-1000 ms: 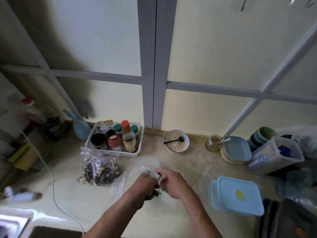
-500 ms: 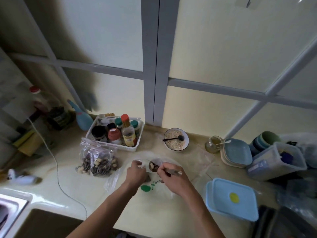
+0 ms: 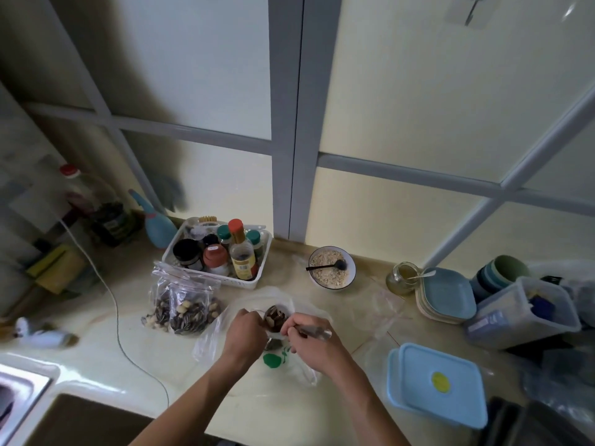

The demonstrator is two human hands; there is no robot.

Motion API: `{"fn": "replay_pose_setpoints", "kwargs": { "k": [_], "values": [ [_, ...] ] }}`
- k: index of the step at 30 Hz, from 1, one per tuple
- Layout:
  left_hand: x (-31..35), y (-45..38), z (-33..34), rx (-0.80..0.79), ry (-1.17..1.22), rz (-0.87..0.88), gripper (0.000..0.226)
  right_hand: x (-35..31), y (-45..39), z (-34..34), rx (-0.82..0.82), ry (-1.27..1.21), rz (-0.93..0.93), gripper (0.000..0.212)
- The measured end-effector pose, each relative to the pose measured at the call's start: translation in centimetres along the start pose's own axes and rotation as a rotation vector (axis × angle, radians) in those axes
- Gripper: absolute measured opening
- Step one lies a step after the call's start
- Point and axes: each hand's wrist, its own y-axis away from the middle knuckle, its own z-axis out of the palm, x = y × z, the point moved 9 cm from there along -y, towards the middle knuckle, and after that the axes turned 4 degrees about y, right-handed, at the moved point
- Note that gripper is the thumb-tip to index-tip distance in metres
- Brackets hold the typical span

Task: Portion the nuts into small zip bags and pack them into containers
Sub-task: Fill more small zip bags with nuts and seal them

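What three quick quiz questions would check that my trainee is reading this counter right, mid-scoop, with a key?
1. True or false: the blue-lidded container has its lid off.
2. Which hand grips the metal spoon? A) left hand B) right hand C) neither
3. Fill in: the black spoon rests in the ____ of oats.

Key
1. False: the lid sits on it.
2. B: the right hand grips the spoon, while the left hand holds open the small zip bag, which already has nuts in it.
3. Bowl, beside the white basket of bottles. Filled nut bags lie to the left.
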Motion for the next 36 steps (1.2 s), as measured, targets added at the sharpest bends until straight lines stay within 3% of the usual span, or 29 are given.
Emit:
{"fn": "replay_pose_setpoints", "kwargs": {
  "k": [7,14,18,21,24,27,30,33,36],
  "values": [
    [-1.7,0.1,-0.6,0.094,0.111,-0.042,0.003,-2.1,-0.6,1.7,-0.061,0.167,-0.120,0.024],
    [-1.9,0.2,-0.2,0.028,0.093,0.058,0.037,-2.4,-0.4,3.9,-0.122,0.336,-0.197,0.034],
    [-1.3,0.5,0.2,0.002,0.077,0.118,0.050,-1.5,-0.7,4.9,-0.121,0.219,-0.061,0.027],
    [-0.9,0.6,0.2,-0.004,0.057,0.167,0.058,-1.3,-0.6,3.7,0.012,0.239,0.009,0.030],
    [-0.1,0.7,-0.2,0.014,0.051,0.218,0.035,-0.9,-0.6,2.5,0.088,0.113,0.086,0.036],
    [0.2,0.6,-0.9,0.035,0.030,0.245,0.014,-0.9,-0.5,3.1,0.048,0.041,0.073,0.022],
    [-0.2,0.4,-1.2,0.064,0.055,0.246,0.009,-0.8,0.1,3.7,0.044,0.011,0.025,0.013],
    [-0.7,0.2,-1.2,0.071,0.096,0.225,0.010,-1.2,0.9,3.5,0.089,0.044,-0.055,0.028],
    [-0.7,0.4,-1.4,0.075,0.117,0.241,0.008,-1.4,1.3,3.4,0.097,0.082,-0.050,0.012]
  ]
}}
